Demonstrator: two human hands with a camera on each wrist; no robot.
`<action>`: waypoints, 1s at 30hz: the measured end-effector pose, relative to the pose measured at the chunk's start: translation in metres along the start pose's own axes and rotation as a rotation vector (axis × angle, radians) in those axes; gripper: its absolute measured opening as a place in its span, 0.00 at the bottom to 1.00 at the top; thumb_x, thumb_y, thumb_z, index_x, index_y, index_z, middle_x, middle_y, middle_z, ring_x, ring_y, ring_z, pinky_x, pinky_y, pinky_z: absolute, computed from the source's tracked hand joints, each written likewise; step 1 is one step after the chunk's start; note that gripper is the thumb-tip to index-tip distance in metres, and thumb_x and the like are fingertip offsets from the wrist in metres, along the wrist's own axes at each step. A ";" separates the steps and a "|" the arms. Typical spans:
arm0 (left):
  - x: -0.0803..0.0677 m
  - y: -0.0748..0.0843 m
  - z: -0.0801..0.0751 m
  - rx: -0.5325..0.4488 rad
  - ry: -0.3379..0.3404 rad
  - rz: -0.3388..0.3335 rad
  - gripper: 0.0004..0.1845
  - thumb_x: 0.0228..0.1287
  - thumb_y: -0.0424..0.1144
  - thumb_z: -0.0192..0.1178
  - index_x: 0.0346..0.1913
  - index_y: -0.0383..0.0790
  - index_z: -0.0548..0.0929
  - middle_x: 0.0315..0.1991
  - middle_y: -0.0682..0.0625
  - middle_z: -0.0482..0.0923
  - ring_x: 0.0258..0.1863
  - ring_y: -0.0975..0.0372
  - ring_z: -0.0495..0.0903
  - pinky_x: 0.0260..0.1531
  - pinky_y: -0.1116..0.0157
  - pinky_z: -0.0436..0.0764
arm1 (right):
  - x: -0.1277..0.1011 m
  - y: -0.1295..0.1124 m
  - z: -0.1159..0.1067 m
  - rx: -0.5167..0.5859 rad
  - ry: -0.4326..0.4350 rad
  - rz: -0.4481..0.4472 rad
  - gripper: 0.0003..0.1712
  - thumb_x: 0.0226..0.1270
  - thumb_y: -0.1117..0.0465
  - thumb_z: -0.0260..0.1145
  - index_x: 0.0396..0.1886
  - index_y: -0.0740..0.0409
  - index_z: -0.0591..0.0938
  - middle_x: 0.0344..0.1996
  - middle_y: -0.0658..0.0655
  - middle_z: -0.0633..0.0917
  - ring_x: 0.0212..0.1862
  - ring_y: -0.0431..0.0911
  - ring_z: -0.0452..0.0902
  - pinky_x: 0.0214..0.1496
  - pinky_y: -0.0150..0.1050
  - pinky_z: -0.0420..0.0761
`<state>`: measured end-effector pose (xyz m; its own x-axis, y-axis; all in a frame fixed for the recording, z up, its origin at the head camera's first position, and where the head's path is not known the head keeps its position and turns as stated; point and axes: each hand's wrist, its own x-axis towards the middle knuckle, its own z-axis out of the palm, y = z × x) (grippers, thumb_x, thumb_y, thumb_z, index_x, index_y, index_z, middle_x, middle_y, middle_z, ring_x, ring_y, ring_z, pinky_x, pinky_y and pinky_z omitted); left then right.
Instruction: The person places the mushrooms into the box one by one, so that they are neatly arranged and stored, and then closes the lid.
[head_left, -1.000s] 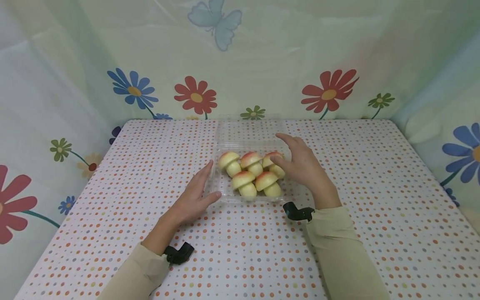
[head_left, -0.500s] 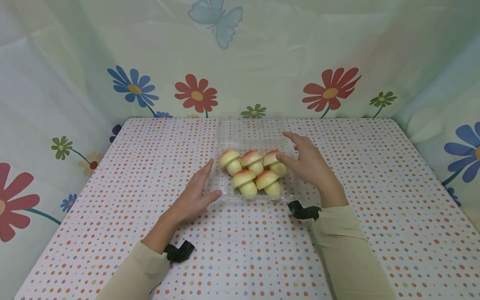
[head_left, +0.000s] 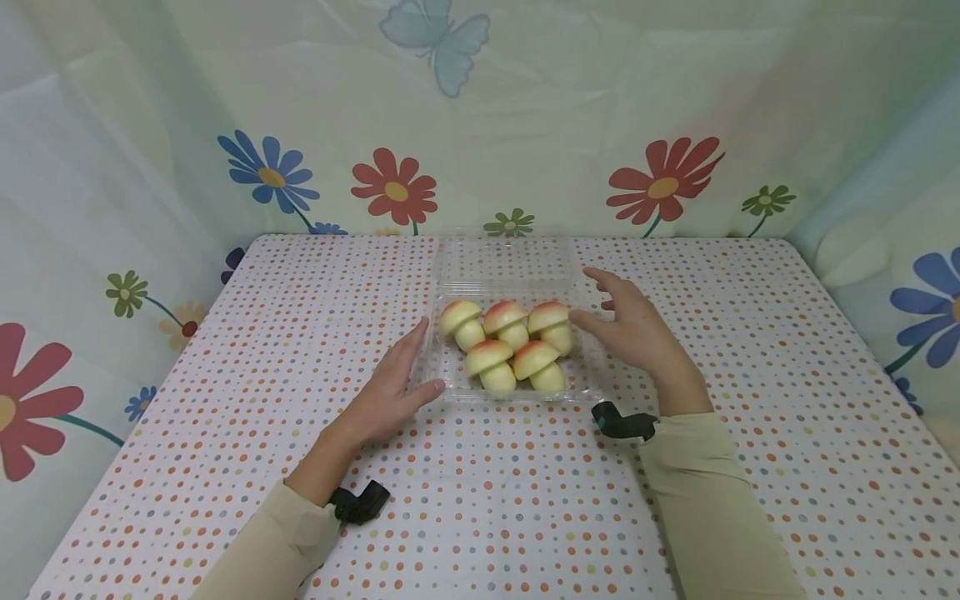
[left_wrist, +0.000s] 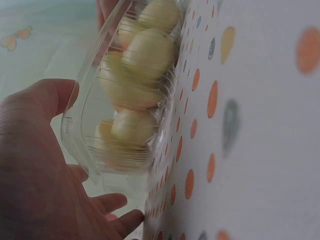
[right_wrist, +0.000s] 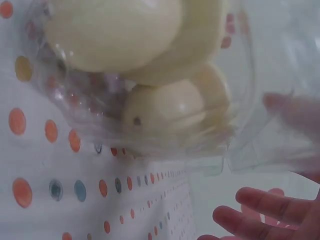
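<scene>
From the head view we see the clear plastic clamshell box [head_left: 517, 350] lying open toward the far edge of the dotted table [head_left: 225, 417], midway between its side edges, with our left hand [head_left: 390, 392] resting flat and relaxed against its left wall, seemingly to steady it, while our right hand [head_left: 637, 329] hovers with fingers spread at the right rim, gripping nothing. In the left wrist view the box's wall [left_wrist: 95, 125] sits against our open palm [left_wrist: 35, 165], the five mushroom-shaped buns [left_wrist: 140, 65] stacked inside. The right wrist view shows the buns [right_wrist: 165, 110] pressed to the clear wall (the lid is blurred), our fingertips [right_wrist: 260, 210] loose and apart below.
</scene>
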<state>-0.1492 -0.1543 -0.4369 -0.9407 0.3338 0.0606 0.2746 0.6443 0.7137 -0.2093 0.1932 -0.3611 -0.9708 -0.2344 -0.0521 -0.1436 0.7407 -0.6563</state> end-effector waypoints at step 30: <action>0.000 -0.001 0.000 0.005 0.002 0.003 0.48 0.74 0.53 0.56 0.85 0.50 0.39 0.85 0.44 0.43 0.84 0.46 0.45 0.80 0.41 0.49 | 0.024 0.029 -0.001 0.125 -0.118 0.058 0.47 0.78 0.41 0.59 0.86 0.50 0.49 0.77 0.72 0.62 0.75 0.69 0.63 0.65 0.66 0.76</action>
<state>-0.1495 -0.1544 -0.4377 -0.9404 0.3341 0.0639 0.2780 0.6468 0.7102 -0.2372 0.2096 -0.3801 -0.9463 -0.2711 -0.1763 -0.0554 0.6731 -0.7375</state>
